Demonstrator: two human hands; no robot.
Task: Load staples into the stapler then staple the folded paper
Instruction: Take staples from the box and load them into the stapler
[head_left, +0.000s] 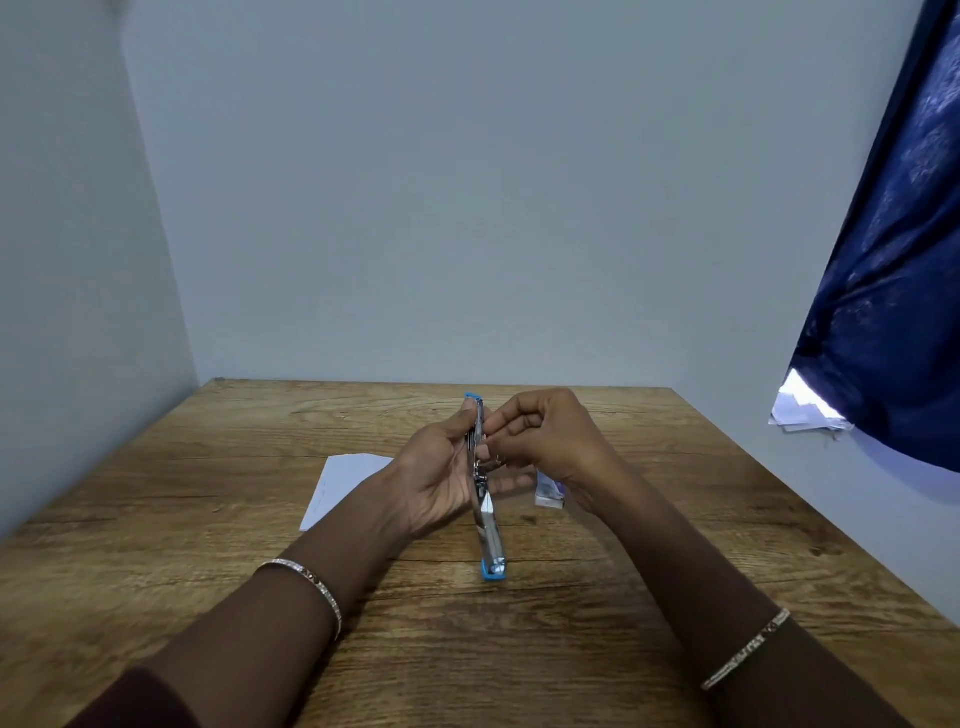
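Stapler (485, 499), long axis pointing away, lies gripped in left hand (436, 478); right hand (550, 441) pinches narrowly just right of it, staples unseen.

Small box (549, 491), right of centre on the counter (208, 519): purple and white print, too small and blurred to read.
Folded paper (337, 488), left of centre: faint marks near its left edge, not legible.
Stapler (491, 525), centre of frame: no brand or number to be made out.
Readable text overall: none.
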